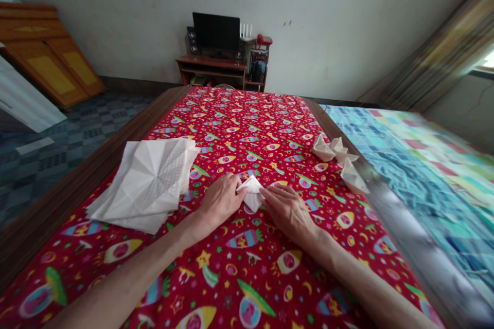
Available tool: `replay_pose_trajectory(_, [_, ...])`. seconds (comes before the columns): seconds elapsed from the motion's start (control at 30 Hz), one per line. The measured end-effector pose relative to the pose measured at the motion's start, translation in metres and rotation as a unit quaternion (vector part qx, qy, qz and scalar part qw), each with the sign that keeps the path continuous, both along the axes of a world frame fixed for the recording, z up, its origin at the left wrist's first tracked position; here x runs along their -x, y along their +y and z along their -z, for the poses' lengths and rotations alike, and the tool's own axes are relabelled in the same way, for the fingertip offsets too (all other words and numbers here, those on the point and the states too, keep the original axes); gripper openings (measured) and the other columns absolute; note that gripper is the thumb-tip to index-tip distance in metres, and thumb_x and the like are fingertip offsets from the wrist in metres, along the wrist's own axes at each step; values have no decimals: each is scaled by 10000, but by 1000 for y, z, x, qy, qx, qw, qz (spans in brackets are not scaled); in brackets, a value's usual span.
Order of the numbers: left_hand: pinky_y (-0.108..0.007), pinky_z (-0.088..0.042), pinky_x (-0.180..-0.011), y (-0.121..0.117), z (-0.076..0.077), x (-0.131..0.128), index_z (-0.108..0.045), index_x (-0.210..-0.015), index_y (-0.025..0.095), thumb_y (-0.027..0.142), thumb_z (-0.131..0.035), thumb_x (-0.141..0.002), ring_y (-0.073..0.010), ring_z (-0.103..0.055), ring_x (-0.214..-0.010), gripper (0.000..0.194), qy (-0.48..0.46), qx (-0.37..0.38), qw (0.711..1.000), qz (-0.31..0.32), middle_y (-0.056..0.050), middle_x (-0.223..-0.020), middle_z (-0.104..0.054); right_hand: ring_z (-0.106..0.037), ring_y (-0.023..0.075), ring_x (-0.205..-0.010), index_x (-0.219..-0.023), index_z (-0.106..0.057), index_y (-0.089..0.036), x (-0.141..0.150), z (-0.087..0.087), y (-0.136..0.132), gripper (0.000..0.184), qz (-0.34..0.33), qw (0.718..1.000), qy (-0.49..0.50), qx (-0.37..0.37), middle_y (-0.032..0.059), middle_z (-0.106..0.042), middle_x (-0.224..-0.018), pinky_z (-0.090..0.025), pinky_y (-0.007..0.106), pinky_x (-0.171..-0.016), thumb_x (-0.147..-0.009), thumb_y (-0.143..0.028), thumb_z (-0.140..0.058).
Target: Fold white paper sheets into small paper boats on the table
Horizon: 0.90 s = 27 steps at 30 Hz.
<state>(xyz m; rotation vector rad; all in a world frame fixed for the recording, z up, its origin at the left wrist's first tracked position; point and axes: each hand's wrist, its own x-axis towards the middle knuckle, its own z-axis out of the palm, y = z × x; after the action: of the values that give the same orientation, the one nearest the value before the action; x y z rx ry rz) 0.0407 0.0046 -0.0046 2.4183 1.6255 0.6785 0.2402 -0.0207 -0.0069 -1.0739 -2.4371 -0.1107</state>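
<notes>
Between my two hands, a small piece of folded white paper [253, 196] rests on the red patterned cloth [247, 252]. My left hand [222, 198] pinches its left corner, the thumb lying on top. On the opposite side, the fingers of my right hand [289, 211] are pressed together on the paper's right edge. The paper has a diamond-like outline with crease lines. A stack of creased white paper sheets [154, 180] lies to the left of my left hand. Several folded paper shapes [353, 176] stand beyond my right hand, near the table's right side.
The dark wooden table edge [111, 146] runs along the left. A bed with a blue checked cover [409, 175] adjoins the right side. Against the far wall stands a desk [212, 64] with a monitor [216, 31] and a red telephone [264, 39]. A wooden cabinet [54, 56] is at left.
</notes>
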Motion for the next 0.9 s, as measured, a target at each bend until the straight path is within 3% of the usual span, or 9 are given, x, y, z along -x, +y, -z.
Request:
replay_pose_trajectory(0.1, [-229, -386, -567, 5, -4, -2, -518, -700, 181, 262, -559, -871, -121, -537, -577, 193, -95, 35, 995, 11, 30, -623, -557, -657, 183, -738, -1211, -552, -151, 9, -9, 2, 305, 45, 999, 12, 3, 72, -714, -803, -483, 366, -839, -943, -275, -476])
replay_pose_trajectory(0.23, [-225, -377, -552, 0, -18, -2, -503, -692, 183, 401, -540, -890, -109, -517, -547, 297, -113, -29, 993, 18, 38, -608, -539, -555, 272, -1107, -1339, -459, -166, 15, -26, 11, 453, 76, 996, 24, -36, 169, -606, -1209, -454, 413, -885, -906, -274, -537])
replay_pose_trajectory(0.3, [-240, -407, -593, -6, -27, -1, -508, -706, 182, 410, -525, -904, -124, -541, -598, 303, -84, -86, 992, 40, 19, -656, -563, -515, 291, -1152, -1213, -580, -219, 15, -33, 16, 317, 61, 998, 13, -34, 141, -561, -1280, -452, 422, -870, -900, -251, -540])
replay_pose_trajectory(0.43, [-298, -473, -762, -14, -39, 4, -551, -903, 188, 287, -593, -880, -179, -597, -827, 109, -40, -176, 979, 96, -23, -866, -628, -614, 184, -816, -908, -697, -212, 14, -33, 28, 161, -4, 991, 127, 40, 70, -673, -913, -477, 298, -704, -897, -232, -538])
replay_pose_trajectory(0.53, [-380, -461, -914, -13, -33, 13, -467, -1189, 191, 278, -726, -771, -245, -555, -1060, 499, -41, -206, 974, 89, -79, -1129, -598, -629, 160, -735, -865, -713, -208, 11, -23, 36, 140, -32, 949, 287, 126, 47, -683, -825, -485, 258, -648, -865, -254, -581])
replay_pose_trajectory(0.6, [-409, -453, -942, -9, -24, 19, -426, -1236, 178, 289, -775, -714, -277, -524, -1121, 638, -38, -203, 975, 79, -106, -1189, -569, -656, 173, -752, -854, -724, -216, 10, -14, 39, 124, -39, 915, 355, 188, 40, -710, -822, -504, 266, -673, -837, -260, -610])
replay_pose_trajectory(0.67, [-405, -466, -916, -5, -13, 25, -443, -1204, 169, 281, -760, -731, -276, -539, -1094, 580, -36, -191, 978, 79, -105, -1151, -583, -678, 192, -793, -854, -733, -220, 11, -6, 41, 115, -49, 886, 388, 250, 40, -731, -851, -523, 290, -719, -807, -269, -639])
replay_pose_trajectory(0.77, [-362, -482, -826, -1, -3, 29, -527, -1043, 186, 228, -662, -820, -231, -588, -943, 264, -32, -181, 977, 108, -55, -985, -627, -683, 209, -881, -848, -742, -224, 14, 3, 42, 114, -71, 861, 397, 309, 46, -735, -938, -530, 321, -792, -774, -280, -675])
replay_pose_trajectory(0.9, [-324, -457, -774, 1, 0, 29, -566, -865, 185, 154, -542, -883, -187, -580, -824, 43, -21, -193, 968, 159, -23, -836, -628, -671, 211, -939, -844, -749, -232, 15, 9, 47, 115, -65, 887, 361, 281, 70, -704, -1064, -532, 328, -801, -789, -243, -649])
